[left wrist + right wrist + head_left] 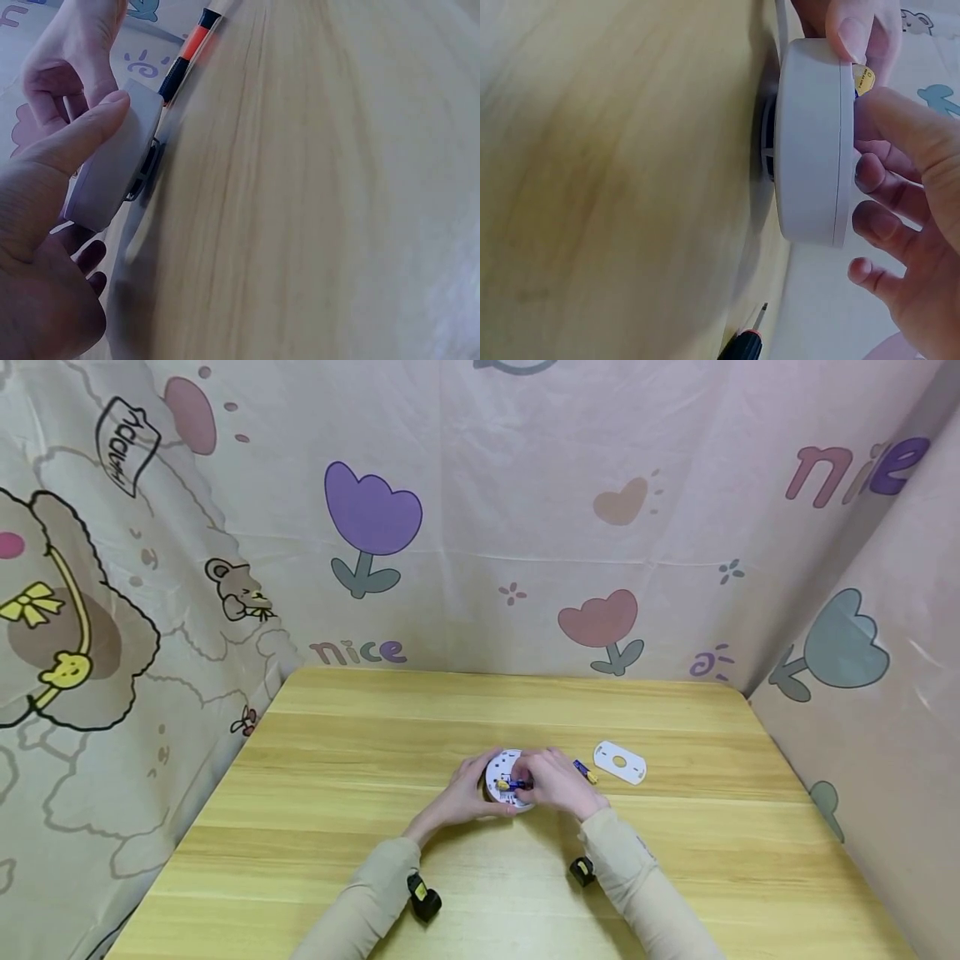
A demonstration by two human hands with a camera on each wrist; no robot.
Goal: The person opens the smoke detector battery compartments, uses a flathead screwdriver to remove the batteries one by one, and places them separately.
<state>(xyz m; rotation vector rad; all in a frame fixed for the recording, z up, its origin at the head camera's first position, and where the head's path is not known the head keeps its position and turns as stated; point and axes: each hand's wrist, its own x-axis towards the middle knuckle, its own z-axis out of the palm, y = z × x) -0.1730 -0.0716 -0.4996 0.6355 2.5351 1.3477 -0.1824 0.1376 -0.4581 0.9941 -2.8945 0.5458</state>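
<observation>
My left hand (467, 795) grips a round white device (498, 766) by its rim, thumb on the near edge and fingers round the far side. Its face has holes and dark markings; the left wrist view shows its pale side wall and a dark bracket underneath. A blue battery with a yellow end (503, 785) lies across that face. My right hand (557, 783) pinches the battery there with thumb and fingertips, covering part of it. In the right wrist view the battery's yellow end (864, 78) sticks up past the device's edge, close to the left thumb.
Right of the hands, a second blue-and-yellow battery (585, 771) lies beside a white oval plate (632, 766) with a central hole. A black-and-orange screwdriver (189, 58) lies on the wooden table (360, 727). Printed cloth (480, 568) hangs behind and at both sides.
</observation>
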